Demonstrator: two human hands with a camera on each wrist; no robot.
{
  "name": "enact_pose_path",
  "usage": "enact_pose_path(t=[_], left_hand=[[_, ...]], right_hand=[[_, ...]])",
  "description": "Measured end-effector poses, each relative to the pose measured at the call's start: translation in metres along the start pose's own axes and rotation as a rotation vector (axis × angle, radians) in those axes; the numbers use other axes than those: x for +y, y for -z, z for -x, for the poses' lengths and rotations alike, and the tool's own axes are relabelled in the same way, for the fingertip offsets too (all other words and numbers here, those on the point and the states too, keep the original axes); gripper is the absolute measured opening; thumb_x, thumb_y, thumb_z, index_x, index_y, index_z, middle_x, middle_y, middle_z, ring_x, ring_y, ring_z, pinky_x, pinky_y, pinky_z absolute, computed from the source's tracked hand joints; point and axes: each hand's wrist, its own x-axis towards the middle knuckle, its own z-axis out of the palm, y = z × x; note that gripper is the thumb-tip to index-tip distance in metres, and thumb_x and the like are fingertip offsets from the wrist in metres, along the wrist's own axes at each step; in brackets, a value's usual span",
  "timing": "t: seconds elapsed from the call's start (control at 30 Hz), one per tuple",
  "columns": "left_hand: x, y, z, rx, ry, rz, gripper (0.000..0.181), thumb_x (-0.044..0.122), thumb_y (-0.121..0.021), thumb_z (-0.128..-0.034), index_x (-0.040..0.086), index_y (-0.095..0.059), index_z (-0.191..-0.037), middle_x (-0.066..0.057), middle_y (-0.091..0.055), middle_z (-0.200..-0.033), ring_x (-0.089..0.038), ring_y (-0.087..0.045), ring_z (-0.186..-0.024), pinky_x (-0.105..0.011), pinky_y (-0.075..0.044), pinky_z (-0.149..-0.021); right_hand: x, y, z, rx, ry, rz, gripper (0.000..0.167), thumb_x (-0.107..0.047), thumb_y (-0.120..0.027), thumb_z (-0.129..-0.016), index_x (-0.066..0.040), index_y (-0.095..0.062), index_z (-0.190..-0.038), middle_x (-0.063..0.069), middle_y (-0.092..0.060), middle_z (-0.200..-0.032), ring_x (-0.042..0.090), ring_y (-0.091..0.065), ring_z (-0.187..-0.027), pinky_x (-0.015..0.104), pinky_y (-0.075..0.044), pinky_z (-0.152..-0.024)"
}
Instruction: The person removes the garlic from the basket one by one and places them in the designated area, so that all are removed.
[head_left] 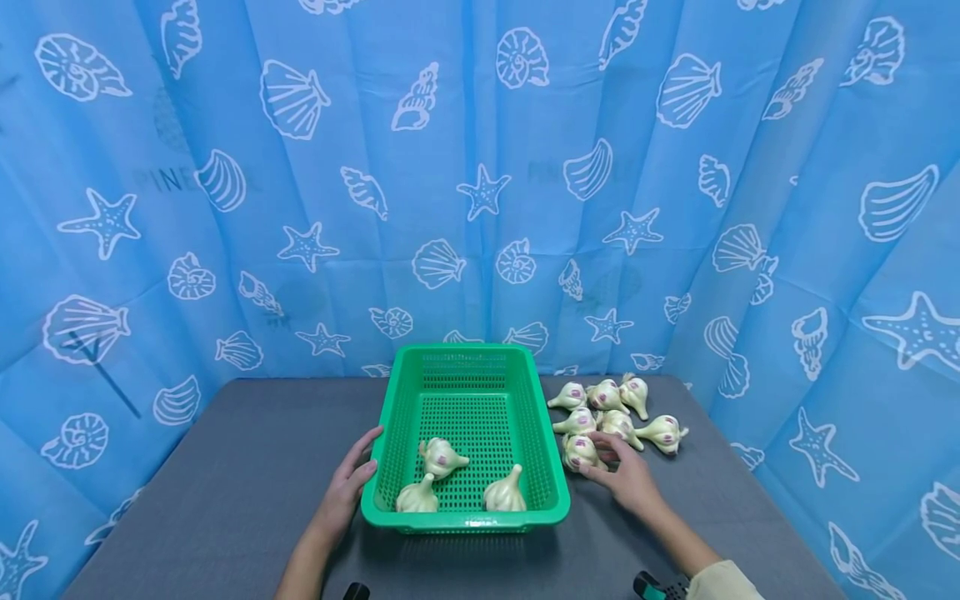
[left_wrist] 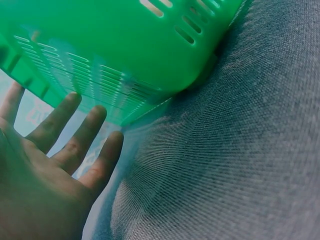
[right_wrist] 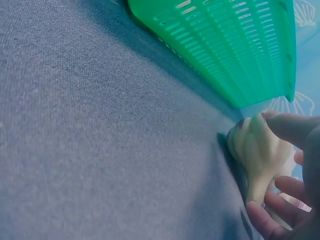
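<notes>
resting straight, parted fingers on the left rim of a green basket (head_left: 467, 521) holding three garlic bulbs (head_left: 506, 493), the left hand (head_left: 347, 486) lies opposite the right hand (head_left: 628, 475), which pinches another bulb (head_left: 579, 452) on the table (head_left: 247, 492), before more garlic (head_left: 617, 425) and a curtain (head_left: 480, 208).

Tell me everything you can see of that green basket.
The green basket is rectangular and looks like glossy plastic, with a smooth rim and slotted walls and floor. It stands upright on the grey cloth, holding three garlic bulbs near its front. The left hand appears to touch its left rim.
</notes>
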Motion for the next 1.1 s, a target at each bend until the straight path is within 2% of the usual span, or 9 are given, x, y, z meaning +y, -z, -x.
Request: enact_pose_path(t=[0.23,0.47,0.63,0.8,1.0,1.1], left_hand=[[0.000,0.001,0.000,-0.009,-0.007,0.000,0.049,0.022,-0.041,-0.1052,0.017,-0.031,-0.153,-0.019,-0.035,-0.148,-0.029,-0.043,-0.125,-0.033,-0.044,-0.091],[0.000,0.002,0.000,-0.027,-0.006,0.020,0.049,0.022,-0.040,-0.1055,0.016,-0.030,-0.153,-0.020,-0.034,-0.148,-0.019,-0.047,-0.122,-0.032,-0.045,-0.091],[0.000,0.002,-0.001,-0.032,0.000,0.030,0.048,0.023,-0.039,-0.1057,0.017,-0.030,-0.153,-0.020,-0.034,-0.148,-0.028,-0.043,-0.126,-0.033,-0.045,-0.091],[0.001,0.001,0.000,-0.010,0.017,0.023,0.049,0.024,-0.041,-0.1052,0.018,-0.031,-0.152,-0.019,-0.033,-0.150,-0.036,-0.039,-0.129,-0.039,-0.043,-0.093],[0.001,0.001,0.000,0.001,0.024,0.004,0.048,0.025,-0.041,-0.1052,0.018,-0.031,-0.152,-0.018,-0.032,-0.151,-0.037,-0.039,-0.129,-0.043,-0.042,-0.094],[0.002,0.000,0.000,-0.004,0.023,0.007,0.048,0.025,-0.041,-0.1052,0.018,-0.031,-0.152,-0.019,-0.032,-0.150,-0.038,-0.039,-0.129,-0.043,-0.042,-0.094]], right_hand=[[0.002,0.005,0.001,0.060,0.031,0.001,0.047,-0.013,-0.078,-0.083,0.001,-0.061,-0.124,0.023,-0.062,-0.116,0.038,-0.059,-0.102,0.051,-0.047,-0.084],[-0.003,0.009,-0.001,0.126,0.031,0.049,0.039,-0.010,-0.077,-0.083,0.001,-0.064,-0.119,0.017,-0.065,-0.113,0.035,-0.060,-0.104,0.050,-0.045,-0.088],[-0.012,0.012,-0.004,0.178,0.062,0.045,0.034,-0.008,-0.077,-0.084,0.003,-0.066,-0.114,0.017,-0.067,-0.107,0.033,-0.062,-0.099,0.049,-0.046,-0.084],[-0.023,0.014,-0.010,0.198,0.067,0.010,0.029,-0.008,-0.073,-0.086,0.003,-0.066,-0.112,0.019,-0.067,-0.106,0.035,-0.063,-0.096,0.046,-0.051,-0.076],[-0.037,0.018,-0.023,0.190,0.030,-0.078,0.023,-0.008,-0.069,-0.090,0.002,-0.067,-0.111,0.015,-0.068,-0.102,0.028,-0.063,-0.091,0.031,-0.054,-0.068],[-0.046,0.021,-0.029,0.194,0.035,-0.077,0.022,-0.010,-0.069,-0.091,0.001,-0.068,-0.110,0.015,-0.068,-0.101,0.027,-0.063,-0.091,0.026,-0.052,-0.066]])
